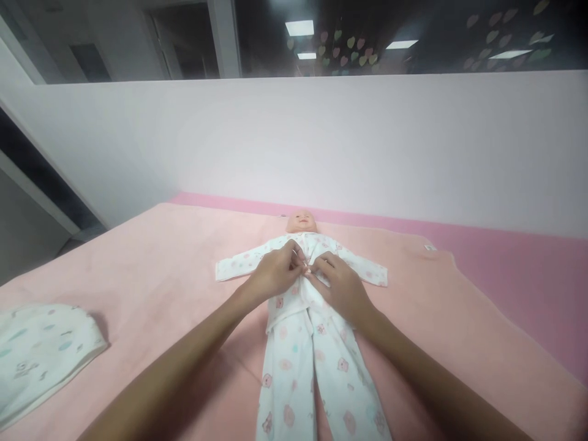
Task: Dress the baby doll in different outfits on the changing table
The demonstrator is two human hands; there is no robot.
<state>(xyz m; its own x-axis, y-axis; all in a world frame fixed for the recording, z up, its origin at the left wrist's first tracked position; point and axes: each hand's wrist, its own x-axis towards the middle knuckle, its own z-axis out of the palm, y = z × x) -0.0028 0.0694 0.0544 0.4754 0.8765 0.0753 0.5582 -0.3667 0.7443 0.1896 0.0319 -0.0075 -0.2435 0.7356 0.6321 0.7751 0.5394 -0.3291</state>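
A baby doll (302, 221) lies on its back, dressed in a white printed long-sleeved top (285, 303) and matching trousers (287, 367). Over the middle of its chest, my left hand (278, 269) pinches the front edge of the top with thumb and fingertips. From the other side my right hand (339, 285) also pinches the front of the top, its fingertips almost meeting the left ones. The small spot between the fingertips is too small to make out. Both sleeves stretch out flat to the sides.
A pink blanket (184, 257) covers the surface under the doll, with a brighter pink mat (514, 275) showing at the back and right. A white printed baby hat (50, 355) lies at the left. Behind stands a white wall (321, 141) with windows above.
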